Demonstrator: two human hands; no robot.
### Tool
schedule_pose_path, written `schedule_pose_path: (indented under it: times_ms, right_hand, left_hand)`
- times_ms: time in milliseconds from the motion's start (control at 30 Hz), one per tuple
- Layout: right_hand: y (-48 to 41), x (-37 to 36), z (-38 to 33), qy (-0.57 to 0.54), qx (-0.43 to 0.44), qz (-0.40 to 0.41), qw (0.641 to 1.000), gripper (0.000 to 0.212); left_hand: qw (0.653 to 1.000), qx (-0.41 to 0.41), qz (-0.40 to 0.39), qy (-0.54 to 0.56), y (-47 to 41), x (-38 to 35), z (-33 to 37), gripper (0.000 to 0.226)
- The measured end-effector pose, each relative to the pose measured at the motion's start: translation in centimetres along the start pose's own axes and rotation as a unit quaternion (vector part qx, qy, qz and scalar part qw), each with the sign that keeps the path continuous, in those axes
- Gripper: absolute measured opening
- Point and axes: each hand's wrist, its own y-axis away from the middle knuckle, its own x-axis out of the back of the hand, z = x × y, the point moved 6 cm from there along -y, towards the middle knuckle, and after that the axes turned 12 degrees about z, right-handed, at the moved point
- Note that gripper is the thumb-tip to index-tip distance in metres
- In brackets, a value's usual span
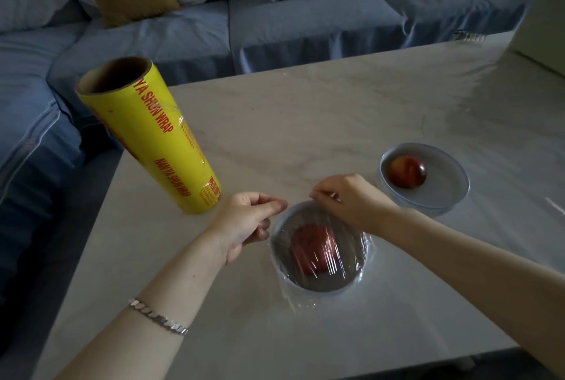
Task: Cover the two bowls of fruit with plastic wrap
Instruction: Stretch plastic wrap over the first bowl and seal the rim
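Sealing the near bowl (321, 293), sitting toward the near edge of the worktop (305, 120) with a red fruit (315, 249) inside. Already spanning the mouth with plastic wrap (336, 242), with loose film wrinkling down the wall onto the worktop at the near-left and right sides.

Pinching the film at the far rim with the right hand (351, 199), fingertips closing tight on a glinting fold. Judged purpose: pulling the sheet taut and tucking it against the rim so that it clings.

Holding the left hand (250, 220) just beside the left rim, fingers curled, thumb pressing against forefinger in a pinch. Probably gripping the opposite film edge for counter-tension, though not distinguishing the clear film itself between those fingers.

Parking the wrap roll (159, 141) on end near the left edge, within reach of the left hand yet clear of the bowl, presumably for drawing the next sheet.

Leaving the second bowl (443, 193), with its own red fruit (406, 175), toward the right edge, apart from the near bowl and just beyond the right wrist. Not showing clearly whether film is lying over it; treating it as pending.

Risking tears or bunching under uneven pull.
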Motion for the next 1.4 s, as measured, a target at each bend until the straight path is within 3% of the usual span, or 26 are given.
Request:
schedule_pose_path:
  times_ms: [133,200,367,533,633,767,867,1033,1167,1400]
  right_hand:
    - [-0.1,0.2,-1.2,0.144,0.080,0.041,0.986,0.028]
    - [-0.1,0.8,-2.1,0.162,0.091,0.062,0.981,0.028]
    - [0.2,0.8,-0.8,0.038,-0.016,0.014,0.999,0.009]
    - [-0.4,1.9,2.4,-0.120,-0.138,0.067,0.981,0.022]
    - [-0.1,2.1,2.1,-0.134,-0.100,0.041,0.985,0.010]
    - [0.5,1.7,0.3,-0.116,-0.028,0.012,0.993,0.022]
    - [0.1,1.2,0.1,-0.112,-0.033,0.012,0.993,0.025]
    - [-0.2,0.2,0.5,-0.087,-0.063,-0.054,0.993,0.011]
    - [-0.2,0.7,1.0,-0.117,-0.104,-0.018,0.987,0.005]
    - [-0.1,2.0,-0.8,0.044,-0.026,0.038,0.998,0.008]
  left_hand:
    - [0.999,-0.001,-0.022,-0.031,0.9,-0.5,0.5,0.007]
    - [0.998,-0.002,-0.034,-0.048,1.3,-0.8,0.8,0.006]
    - [0.999,-0.003,-0.034,-0.020,1.6,-0.8,0.9,0.005]
    - [1.000,0.006,-0.013,0.011,1.2,-0.6,0.5,0.012]
    - [1.000,0.006,-0.012,0.014,1.2,-0.5,0.4,0.011]
    - [1.000,0.002,-0.011,0.012,1.2,-0.6,0.7,0.014]
    - [1.000,-0.002,-0.015,0.012,1.5,-0.6,0.9,0.016]
    - [1.000,-0.009,-0.020,0.002,1.6,-0.4,0.9,0.014]
    - [1.000,-0.004,-0.020,0.007,1.6,-0.5,0.9,0.016]
    - [1.000,-0.011,-0.017,0.003,1.2,-0.6,0.6,0.017]
